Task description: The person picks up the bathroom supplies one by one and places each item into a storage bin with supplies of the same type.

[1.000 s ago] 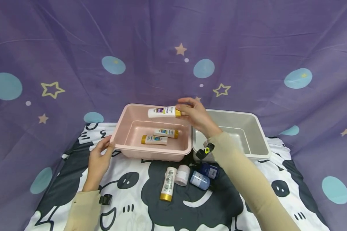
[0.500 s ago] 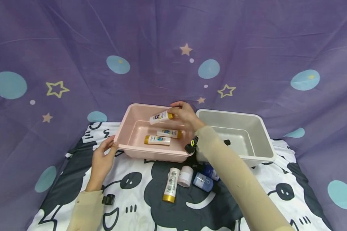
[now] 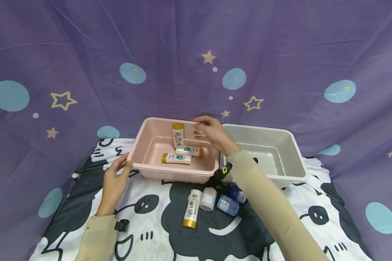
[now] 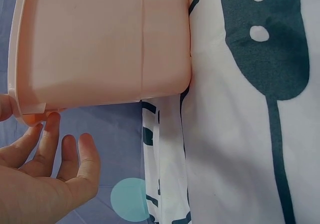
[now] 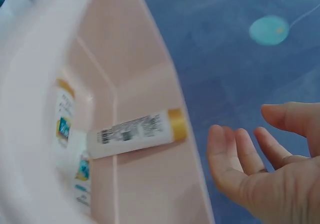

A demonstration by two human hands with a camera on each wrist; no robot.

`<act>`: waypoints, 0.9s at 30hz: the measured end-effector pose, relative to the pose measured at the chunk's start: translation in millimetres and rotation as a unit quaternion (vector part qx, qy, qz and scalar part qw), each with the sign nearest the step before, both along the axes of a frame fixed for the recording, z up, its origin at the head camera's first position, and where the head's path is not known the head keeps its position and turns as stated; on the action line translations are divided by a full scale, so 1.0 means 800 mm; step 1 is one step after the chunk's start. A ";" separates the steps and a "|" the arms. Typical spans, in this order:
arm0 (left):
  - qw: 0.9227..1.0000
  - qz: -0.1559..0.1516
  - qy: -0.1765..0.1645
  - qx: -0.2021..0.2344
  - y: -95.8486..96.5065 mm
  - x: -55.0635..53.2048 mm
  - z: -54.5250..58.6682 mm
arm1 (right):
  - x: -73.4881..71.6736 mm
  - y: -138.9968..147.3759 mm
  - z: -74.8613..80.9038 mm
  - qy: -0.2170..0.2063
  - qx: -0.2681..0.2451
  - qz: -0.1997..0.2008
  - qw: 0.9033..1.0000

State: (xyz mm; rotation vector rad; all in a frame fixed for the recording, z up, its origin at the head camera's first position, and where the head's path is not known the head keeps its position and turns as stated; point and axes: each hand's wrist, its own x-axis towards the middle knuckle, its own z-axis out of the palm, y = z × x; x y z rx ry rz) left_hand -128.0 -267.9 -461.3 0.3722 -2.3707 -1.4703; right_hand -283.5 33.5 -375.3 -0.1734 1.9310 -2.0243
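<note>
My left hand [image 3: 115,181] grips the left front corner of the pink bin [image 3: 173,173]; in the left wrist view the thumb lies on the rim and fingertips [image 4: 52,120] touch its underside. My right hand [image 3: 212,134], fingers loosely bent and holding nothing, hovers by the bin's right back rim. A white tube with a gold cap [image 3: 178,136] leans cap-up against the bin's back wall, barcode side showing. Two more tubes lie on the bin's floor: one upper tube [image 3: 189,151], touched by the leaning tube's foot, and one lower tube [image 3: 176,158].
A grey bin [image 3: 290,152] stands right of the pink one, with a small black item [image 3: 255,160] partly behind my sleeve. In front lie another gold-capped tube [image 3: 192,209], a pale jar [image 3: 207,199], a light blue bottle [image 3: 228,205] and a dark blue bottle [image 3: 237,194].
The right hand has let go of the white tube it held over the pink bin. That tube now leans cap-up on the back wall. My left hand keeps its grip on the corner.
</note>
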 end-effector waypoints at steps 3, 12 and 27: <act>1.000 0.000 -0.003 -0.001 0.000 0.001 0.000 | 0.026 0.016 0.009 0.019 -0.008 0.014 1.000; 1.000 0.006 -0.006 -0.003 0.001 0.001 0.001 | 0.104 0.065 0.005 0.116 0.013 0.044 0.992; 1.000 0.010 -0.008 0.002 0.003 0.002 0.002 | 0.209 0.105 -0.067 0.077 0.056 0.095 0.991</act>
